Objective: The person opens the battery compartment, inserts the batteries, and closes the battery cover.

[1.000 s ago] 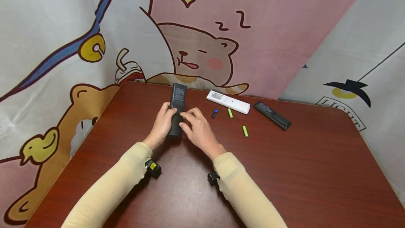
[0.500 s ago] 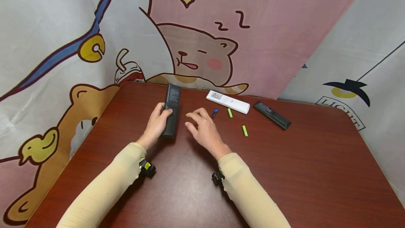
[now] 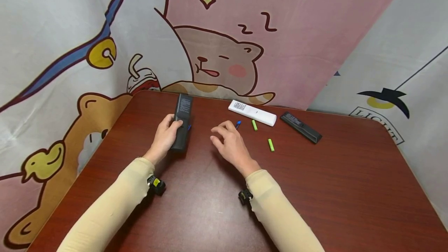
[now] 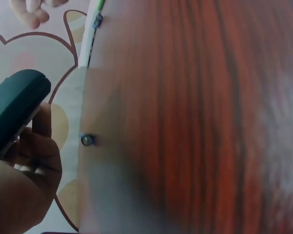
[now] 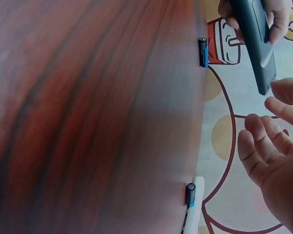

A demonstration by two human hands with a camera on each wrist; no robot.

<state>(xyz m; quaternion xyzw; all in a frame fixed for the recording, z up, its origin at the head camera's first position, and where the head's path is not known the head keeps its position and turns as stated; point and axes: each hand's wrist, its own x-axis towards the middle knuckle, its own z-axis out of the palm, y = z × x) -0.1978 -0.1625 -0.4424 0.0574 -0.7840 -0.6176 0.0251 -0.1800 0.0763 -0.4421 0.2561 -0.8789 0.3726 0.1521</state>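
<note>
My left hand (image 3: pixel 163 137) grips a black remote control (image 3: pixel 183 108), its back with printed text facing up and the thumb across its middle. Just right of the remote, a blue and black battery (image 3: pixel 189 127) lies on the table, partly covered in the head view; in the right wrist view that battery (image 5: pixel 203 52) shows whole. My right hand (image 3: pixel 231 145) hovers apart from the remote, fingers loosely bent and holding nothing. Beyond its fingers lies a second blue and black battery (image 3: pixel 238 124), partly hidden by the hand.
A white remote control (image 3: pixel 252 112) lies near the table's back edge. Two green batteries (image 3: pixel 254 125) rest in front of it, one farther forward. To the right is another black remote control (image 3: pixel 301 127). A patterned curtain (image 3: pixel 297 42) hangs behind the reddish-brown table (image 3: pixel 332 189).
My left hand has carried the black remote leftward. My right hand has come off it and drawn to the right. A blue battery now shows beside the remote.
</note>
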